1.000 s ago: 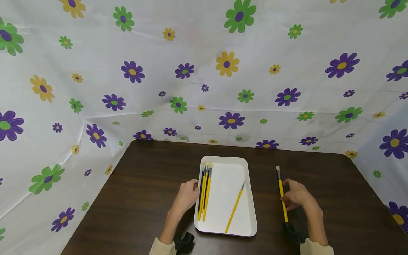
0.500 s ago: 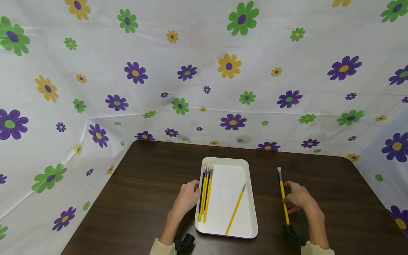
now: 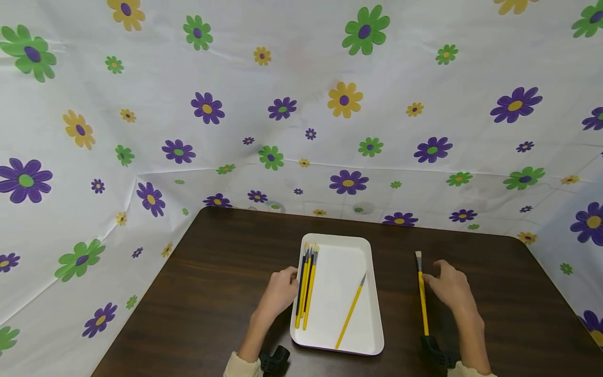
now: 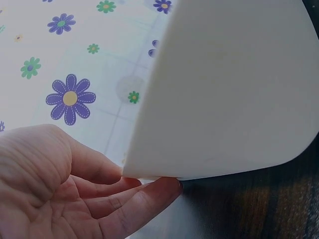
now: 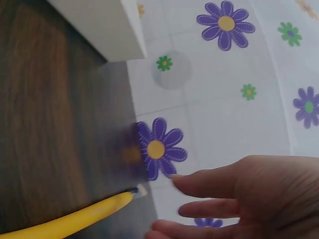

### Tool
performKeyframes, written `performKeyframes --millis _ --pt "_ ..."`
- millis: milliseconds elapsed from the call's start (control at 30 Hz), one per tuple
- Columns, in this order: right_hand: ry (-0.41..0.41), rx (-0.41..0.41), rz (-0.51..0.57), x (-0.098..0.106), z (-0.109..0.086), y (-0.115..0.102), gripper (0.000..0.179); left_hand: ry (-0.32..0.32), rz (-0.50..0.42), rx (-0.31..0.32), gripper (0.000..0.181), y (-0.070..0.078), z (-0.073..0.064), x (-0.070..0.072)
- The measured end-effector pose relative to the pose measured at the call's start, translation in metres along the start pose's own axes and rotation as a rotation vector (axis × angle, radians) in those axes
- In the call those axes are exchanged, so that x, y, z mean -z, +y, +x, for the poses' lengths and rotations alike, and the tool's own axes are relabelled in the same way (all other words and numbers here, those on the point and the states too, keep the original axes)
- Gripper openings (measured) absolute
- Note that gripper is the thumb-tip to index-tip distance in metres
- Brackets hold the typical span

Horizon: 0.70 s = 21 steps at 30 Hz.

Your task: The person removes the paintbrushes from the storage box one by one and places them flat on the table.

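Well beyond both hands hangs one white flower-print sheet (image 3: 301,94), and beneath them spreads one dark wood-grain tabletop (image 3: 226,262). A single white rectangular tray (image 3: 336,283) lies between the hands, against the left one. Each forearm reaches forward from a cream sleeve. The left hand (image 3: 278,289) pinches the tray's near-side rim, thumb on one face and fingertips on the other. The right hand (image 3: 449,285) is spread, thumb and fingers parted and pointing inward, with nothing between them. Just inward of it, one flat yellow-handled paintbrush (image 3: 422,296) lies lengthwise; whether the thumb touches it I cannot tell. Inside the tray, right beside the left hand, sits a bundle of yellow and dark-blue paintbrushes (image 3: 310,293), at least four, overlapping too closely for a sure count. One slim yellow-handled paintbrush (image 3: 350,311) slants alone, toward the right hand.
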State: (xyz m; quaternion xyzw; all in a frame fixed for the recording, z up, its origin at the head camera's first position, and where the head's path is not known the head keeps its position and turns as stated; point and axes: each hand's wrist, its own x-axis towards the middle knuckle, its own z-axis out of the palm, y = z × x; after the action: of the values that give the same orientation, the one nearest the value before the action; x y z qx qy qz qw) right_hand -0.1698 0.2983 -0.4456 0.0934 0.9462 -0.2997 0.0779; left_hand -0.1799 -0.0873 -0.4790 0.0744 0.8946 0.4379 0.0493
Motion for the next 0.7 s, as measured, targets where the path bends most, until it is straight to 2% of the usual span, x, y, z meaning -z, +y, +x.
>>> performKeyframes --millis 67,167,367,700 --pt "0.063 0.020 0.003 0.003 -0.002 -0.004 0.054 -0.001 -0.004 0.000 0.031 0.000 0.000 0.000" --pt "0.103 0.031 0.044 0.007 -0.006 -0.009 0.052 -0.002 -0.009 0.001 0.031 0.000 0.000 0.001" --pt "0.135 0.027 0.083 0.010 -0.011 -0.020 0.049 -0.010 -0.017 0.007 0.032 -0.001 -0.001 0.001" --pt "0.172 0.079 0.112 0.010 -0.018 -0.034 0.048 -0.006 -0.017 0.001 0.032 -0.001 -0.001 0.000"
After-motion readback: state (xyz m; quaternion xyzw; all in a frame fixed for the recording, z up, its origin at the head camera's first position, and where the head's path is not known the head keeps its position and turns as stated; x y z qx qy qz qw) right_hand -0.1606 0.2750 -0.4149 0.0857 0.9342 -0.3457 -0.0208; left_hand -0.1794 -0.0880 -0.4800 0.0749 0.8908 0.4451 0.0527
